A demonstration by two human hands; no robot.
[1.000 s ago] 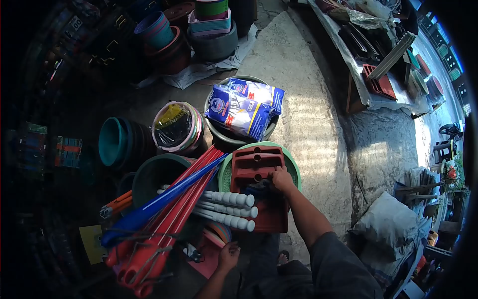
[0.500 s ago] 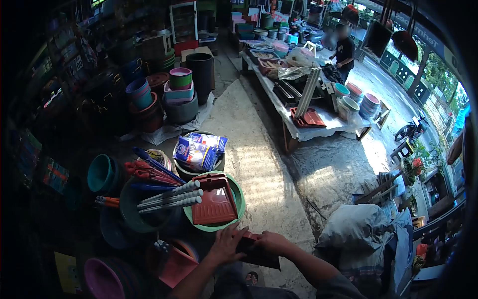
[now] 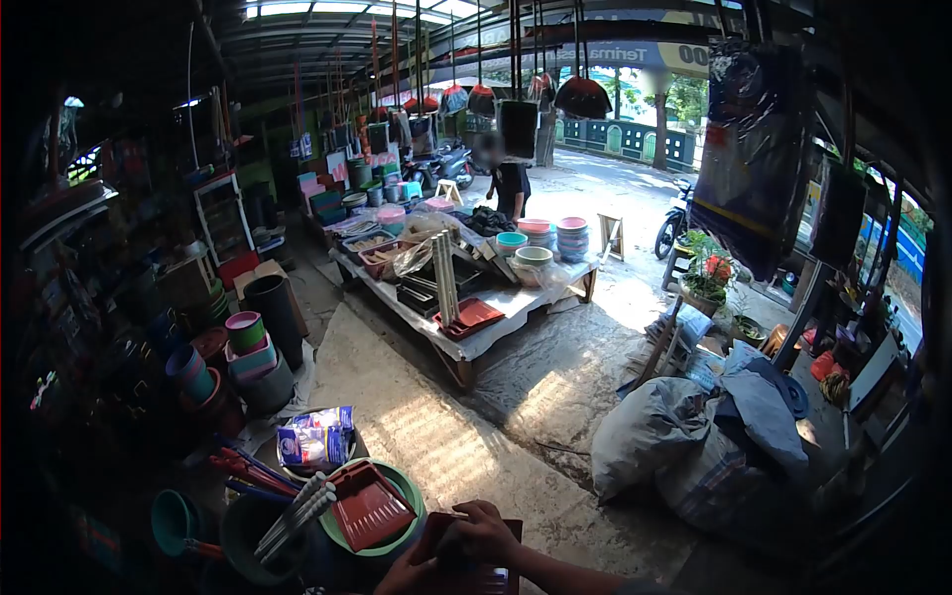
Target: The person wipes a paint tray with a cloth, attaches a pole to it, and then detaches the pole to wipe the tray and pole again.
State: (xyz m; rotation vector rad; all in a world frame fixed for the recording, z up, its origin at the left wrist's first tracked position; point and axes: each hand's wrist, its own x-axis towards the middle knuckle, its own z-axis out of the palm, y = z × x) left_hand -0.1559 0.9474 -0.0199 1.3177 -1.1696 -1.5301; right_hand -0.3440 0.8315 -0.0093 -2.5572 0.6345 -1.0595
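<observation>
At the bottom of the view I hold a dark red dustpan low in front of me. My right hand is closed on its upper part, fingers bent over. My left hand grips its near left side; the frame edge and the dustpan hide most of those fingers. Just left of my hands, another red dustpan with a ridged face lies on a green basin. Several white rods lean beside it out of a dark tub.
Blue-and-white packets sit in a bucket behind the basin. A low table carries stacked pails and a dustpan. Large sacks lie on the right. Packaged goods and brushes hang overhead. A person stands beyond the table.
My view has tilted up and turned right, so hanging goods and the street show more. My hands and the dustpan now sit lower in view; my right hand has moved over the dustpan's upper part.
</observation>
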